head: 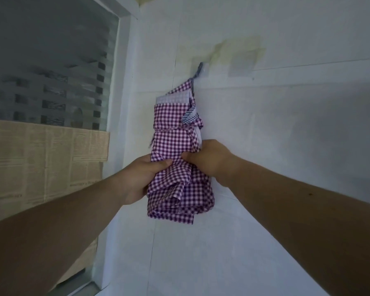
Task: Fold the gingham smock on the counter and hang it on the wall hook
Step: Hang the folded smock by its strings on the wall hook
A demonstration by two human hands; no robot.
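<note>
The purple-and-white gingham smock [175,129] hangs folded in a long bundle against the white tiled wall. A dark striped loop at its top runs up to the wall hook [199,68]. My left hand [144,178] grips the bundle's left side about halfway down, thumb across the front of the cloth. My right hand [209,157] grips the right side at the same height, fingers curled into the fabric. The lower folds [179,201] hang loose below both hands.
A window [51,71] with a white frame fills the left; newspaper [41,163] covers its lower pane. Yellowed tape patches [237,52] stick to the wall right of the hook. A dark edge shows at the far right.
</note>
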